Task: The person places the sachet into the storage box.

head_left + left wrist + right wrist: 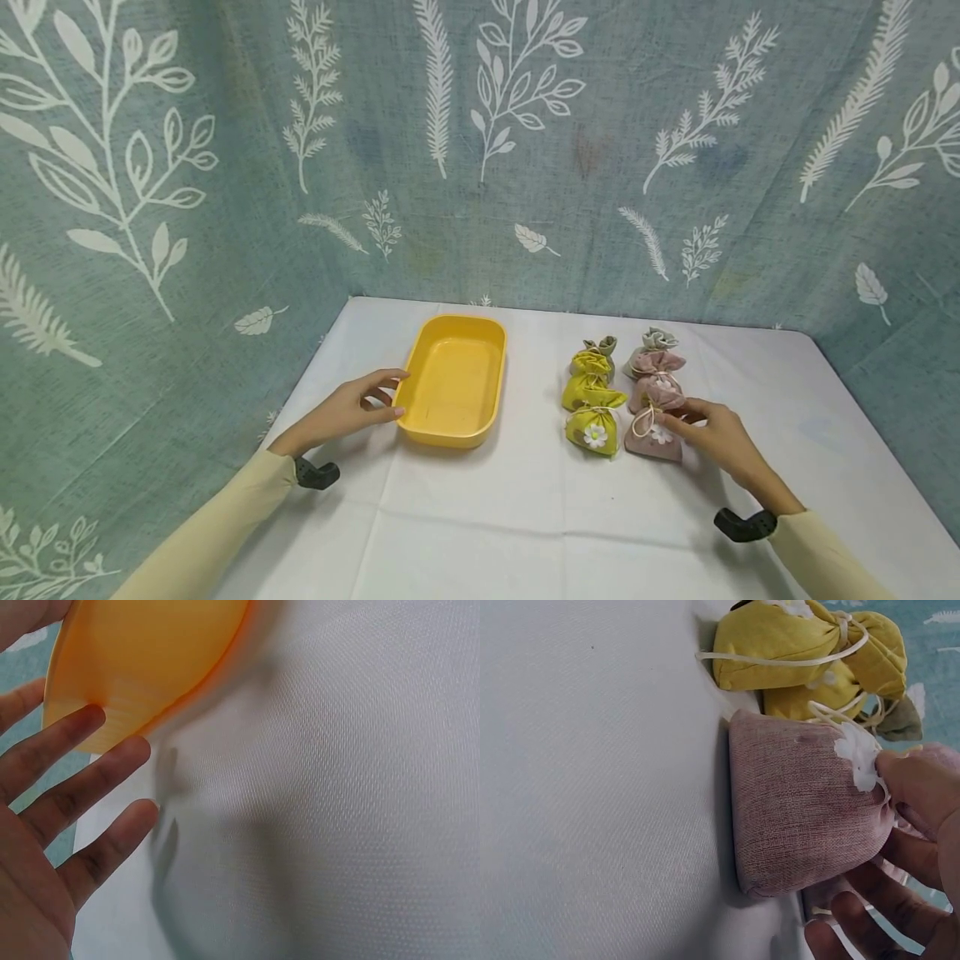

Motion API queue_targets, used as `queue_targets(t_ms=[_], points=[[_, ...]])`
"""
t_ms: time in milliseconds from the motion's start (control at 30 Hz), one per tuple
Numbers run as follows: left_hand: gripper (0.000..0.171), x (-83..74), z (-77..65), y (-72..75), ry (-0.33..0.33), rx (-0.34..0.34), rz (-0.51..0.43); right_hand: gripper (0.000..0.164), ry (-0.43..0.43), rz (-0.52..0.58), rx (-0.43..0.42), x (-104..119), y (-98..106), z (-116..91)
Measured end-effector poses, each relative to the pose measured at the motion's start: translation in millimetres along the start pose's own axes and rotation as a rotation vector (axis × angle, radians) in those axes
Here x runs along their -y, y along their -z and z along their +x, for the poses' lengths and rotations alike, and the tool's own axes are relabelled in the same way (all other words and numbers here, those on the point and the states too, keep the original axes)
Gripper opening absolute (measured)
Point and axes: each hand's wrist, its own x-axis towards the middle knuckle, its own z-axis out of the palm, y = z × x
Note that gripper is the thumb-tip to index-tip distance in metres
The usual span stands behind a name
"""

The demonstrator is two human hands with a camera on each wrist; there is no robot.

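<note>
Right fingers (896,895) clamped on pink pouch (802,806), left fingers (94,780) apart at yellow tray (452,383) — white tablecloth (480,517), leaf-print curtain (450,225)

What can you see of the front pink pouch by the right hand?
The front pink pouch looks like coarse woven fabric, plump, its neck gathered with pale cord, a white flower on its front. It stands on the white cloth, beside the front yellow pouch. The right hand pinches it near the neck.

Soft, fairly bright light, diffuse shadows on the white tablecloth (480,562), wrist views greyer.
</note>
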Motion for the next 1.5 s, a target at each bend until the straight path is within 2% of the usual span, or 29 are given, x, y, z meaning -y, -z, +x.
queue_targets(t_ms=[367, 633, 867, 1033, 1300, 1500], points=[[0.071, -3.0, -1.4, 0.2, 0.01, 0.026, -0.021, 0.04, -0.01, 0.097, -0.001, -1, 0, 2], [0.071, -3.4, -2.0, -0.3, 0.022, 0.021, -0.019, 0.025, 0.078, 0.104, -0.032, -2, 0, -1], [0.07, -2.5, -2.2, 0.0, 0.013, 0.02, -0.038, 0.022, 0.122, 0.111, -0.044, 1, 5, -8], [0.072, -1.7, -3.4, -0.5, 0.015, 0.021, -0.083, 0.016, 0.181, 0.135, -0.094, 8, 13, -12], [0.075, 1.1, -3.6, 0.0, 0.047, 0.011, -0.082, 0.019, 0.199, 0.085, -0.137, 23, 27, -11], [0.074, 4.1, -2.8, 0.1, 0.034, 0.011, -0.082, 0.017, 0.241, 0.076, -0.18, 39, 37, -7]])
